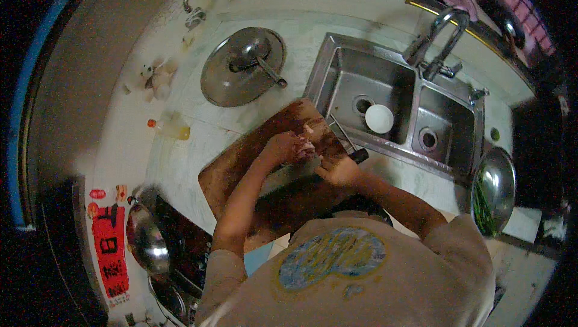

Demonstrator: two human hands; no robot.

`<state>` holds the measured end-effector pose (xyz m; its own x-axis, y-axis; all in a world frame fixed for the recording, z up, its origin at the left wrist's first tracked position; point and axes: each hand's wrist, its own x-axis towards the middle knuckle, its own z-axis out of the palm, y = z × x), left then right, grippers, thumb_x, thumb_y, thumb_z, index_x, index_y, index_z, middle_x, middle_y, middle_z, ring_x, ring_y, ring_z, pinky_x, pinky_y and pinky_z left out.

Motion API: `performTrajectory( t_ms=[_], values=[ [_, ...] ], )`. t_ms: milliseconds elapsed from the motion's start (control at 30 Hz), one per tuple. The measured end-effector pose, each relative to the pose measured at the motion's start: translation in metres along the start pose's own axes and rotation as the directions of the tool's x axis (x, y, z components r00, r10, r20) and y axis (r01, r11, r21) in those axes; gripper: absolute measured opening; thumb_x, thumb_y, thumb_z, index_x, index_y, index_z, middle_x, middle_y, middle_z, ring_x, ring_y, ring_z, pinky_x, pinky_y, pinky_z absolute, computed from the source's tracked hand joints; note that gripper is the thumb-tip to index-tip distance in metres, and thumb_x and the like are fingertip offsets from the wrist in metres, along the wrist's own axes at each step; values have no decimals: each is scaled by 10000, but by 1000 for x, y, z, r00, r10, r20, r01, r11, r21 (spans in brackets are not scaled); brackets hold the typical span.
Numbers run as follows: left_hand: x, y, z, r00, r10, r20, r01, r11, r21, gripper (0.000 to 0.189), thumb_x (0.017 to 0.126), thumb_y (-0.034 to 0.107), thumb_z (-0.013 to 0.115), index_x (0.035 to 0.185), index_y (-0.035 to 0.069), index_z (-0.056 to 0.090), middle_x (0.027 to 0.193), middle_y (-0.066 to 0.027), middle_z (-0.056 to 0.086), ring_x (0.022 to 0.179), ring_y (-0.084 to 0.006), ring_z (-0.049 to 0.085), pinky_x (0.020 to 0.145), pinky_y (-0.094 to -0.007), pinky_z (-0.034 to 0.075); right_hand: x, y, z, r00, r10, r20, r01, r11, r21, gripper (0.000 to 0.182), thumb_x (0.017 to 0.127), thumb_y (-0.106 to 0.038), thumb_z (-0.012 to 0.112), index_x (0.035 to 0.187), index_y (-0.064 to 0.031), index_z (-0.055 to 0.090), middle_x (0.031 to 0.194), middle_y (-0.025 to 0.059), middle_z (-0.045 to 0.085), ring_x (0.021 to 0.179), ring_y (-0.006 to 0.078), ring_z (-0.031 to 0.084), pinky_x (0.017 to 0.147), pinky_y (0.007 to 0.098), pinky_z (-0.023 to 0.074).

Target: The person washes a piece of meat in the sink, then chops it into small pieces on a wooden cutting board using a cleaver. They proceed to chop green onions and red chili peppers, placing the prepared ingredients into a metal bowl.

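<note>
My left hand (285, 147) has its fingers closed on a piece of pale pink raw meat (306, 145) above a wooden cutting board (253, 160). A smaller pale scrap (308, 129) lies on the board just past those fingers. My right hand (337, 171) is curled at the board's right side. From it a broad grey blade, apparently a cleaver (291, 174), reaches left beneath the meat; its handle is hidden by the hand. Close beyond my right hand, between board and sink, rests a metal utensil with a black handle (359, 156).
A double steel sink (412, 101) with a white bowl (379, 118) lies at upper right. Behind the board is a wide metal lid or pan (216, 83). A bottle (174, 129) stands left, a wok (146, 239) lower left, and a steel basin with green vegetables (494, 187) far right.
</note>
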<state>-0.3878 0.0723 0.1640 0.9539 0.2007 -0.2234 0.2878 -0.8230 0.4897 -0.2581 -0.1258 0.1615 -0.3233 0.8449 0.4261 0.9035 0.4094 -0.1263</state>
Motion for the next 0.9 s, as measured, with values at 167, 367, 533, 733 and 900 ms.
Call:
performTrajectory(
  t_ms=[167,367,533,733,900],
  values=[
    [-10,15,16,934,283,-216,-270,959,91,302,824,360,594,1004,119,624,959,-130,617,900,-307,596,735,-430,502,-3,4,9,997,-58,-45,61,996,61,343,719,-164,567,1048,-67,549,946,155,603,889,295,606,665,408,529],
    [-10,18,2,883,-343,-321,449,817,362,280,815,331,614,1002,122,613,921,-149,635,859,-329,611,732,-459,491,-5,15,7,990,-139,-5,138,984,116,333,701,-176,597,1014,-71,552,940,154,590,823,296,613,613,414,519],
    [-50,26,-39,501,-483,-719,581,803,-134,145,799,212,657,902,112,642,792,-77,661,729,-260,630,608,-388,480,-22,27,7,967,252,24,-249,932,263,342,697,-189,607,1020,-96,547,841,118,595,705,302,616,514,427,480],
    [-63,35,-40,672,-228,-704,201,972,-122,153,806,197,656,898,75,664,856,-110,663,769,-283,631,695,-377,488,-7,56,17,873,321,367,-399,904,157,345,690,-248,658,1000,-120,575,784,90,605,690,298,617,532,435,473],
    [-60,87,-74,595,-454,-663,420,879,-225,202,857,201,606,983,47,643,930,-124,660,839,-290,619,766,-368,475,19,43,18,866,299,400,-440,836,327,351,709,-268,692,1024,-122,638,937,144,645,775,315,629,648,418,499]
  ],
)
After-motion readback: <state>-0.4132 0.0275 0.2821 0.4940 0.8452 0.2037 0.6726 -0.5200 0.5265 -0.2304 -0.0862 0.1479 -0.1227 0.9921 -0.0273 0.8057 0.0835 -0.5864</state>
